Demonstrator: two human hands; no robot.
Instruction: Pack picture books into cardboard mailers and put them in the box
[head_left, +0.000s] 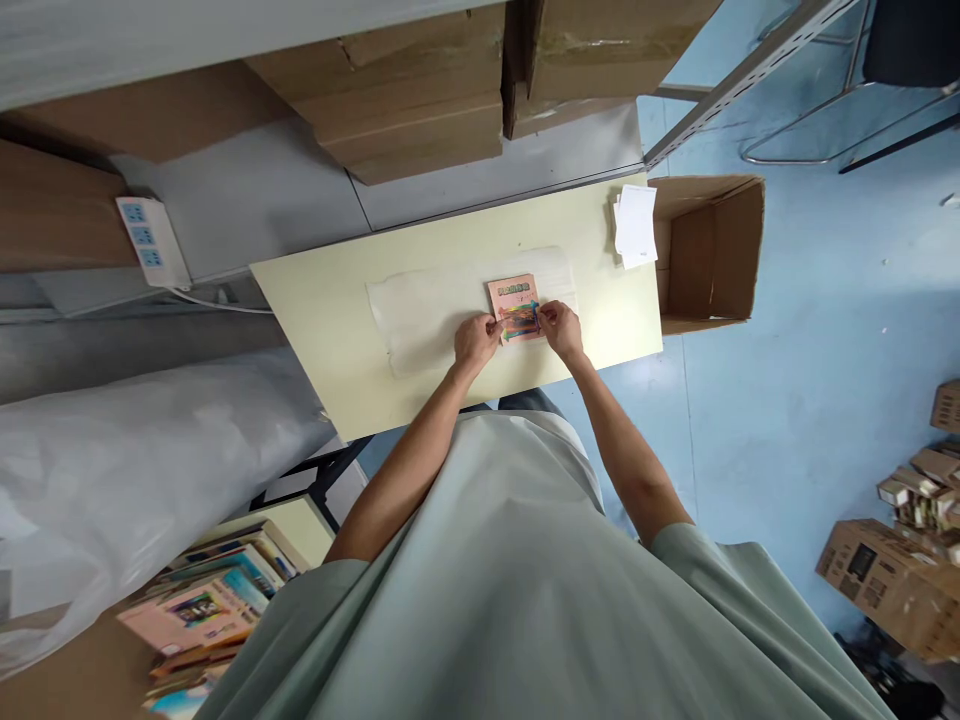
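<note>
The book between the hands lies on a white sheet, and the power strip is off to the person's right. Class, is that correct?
Not quite: the power strip is off to the person's left, as the head view shows. The rest stands: the book, between the left hand and the right hand, lies on a white sheet.

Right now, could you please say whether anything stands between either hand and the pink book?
Nothing visible does: the left hand and right hand are at opposite sides of the pink book, and the white sheet lies beneath it.
</note>
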